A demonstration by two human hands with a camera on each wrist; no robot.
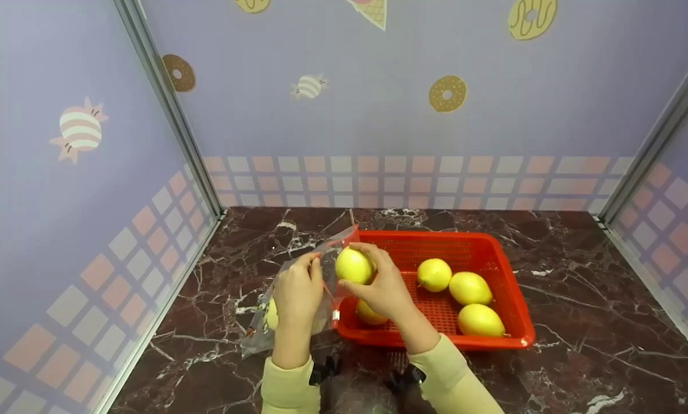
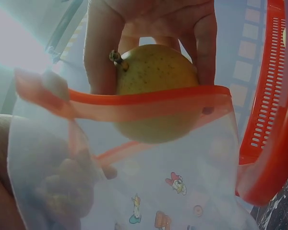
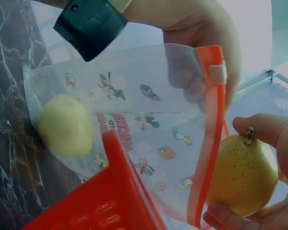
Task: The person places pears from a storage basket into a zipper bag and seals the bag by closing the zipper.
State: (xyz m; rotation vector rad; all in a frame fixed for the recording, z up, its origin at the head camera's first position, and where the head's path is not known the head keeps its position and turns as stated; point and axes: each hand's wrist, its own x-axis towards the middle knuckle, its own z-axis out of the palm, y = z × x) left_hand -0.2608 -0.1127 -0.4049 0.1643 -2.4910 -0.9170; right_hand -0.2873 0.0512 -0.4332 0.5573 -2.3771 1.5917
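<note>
A dark red marbled worktop [image 1: 596,339] with white veins runs beneath the fingers. Nearest, behind the fingers, are two pale yellow sleeves [image 1: 450,368], with a dark wrist device [image 1: 321,372] at the left cuff and another at the right.

Just ahead, the left hand [image 1: 299,293] has its fingers bent and pinching the edge of a clear zip bag [image 3: 149,115] with cartoon prints. From those fingers the bag slopes down to the left and back toward the person; one yellow fruit [image 3: 65,124] lies in its bottom. The bag's red rim [image 3: 211,139], with a white slider [image 3: 218,74], gapes toward the right hand [image 1: 381,282].

That hand grasps a second fruit, the held fruit [image 1: 354,267], between thumb and fingers. The relation that counts, I judge, is between this fruit and the mouth: it sits right at the rim, just right of the left fingers, its lower part showing through the film. How far past the rim it reaches I cannot tell. It is roundish, with little long axis; its stem [image 3: 249,136] lies beside the right thumb.

Right of and below the right fingers, the red basket [image 1: 519,305] holds four more fruits [image 1: 471,288]. Farthest, beyond the fingertips, stands a lilac wall [image 1: 378,109] with printed sweets and a checked border.
</note>
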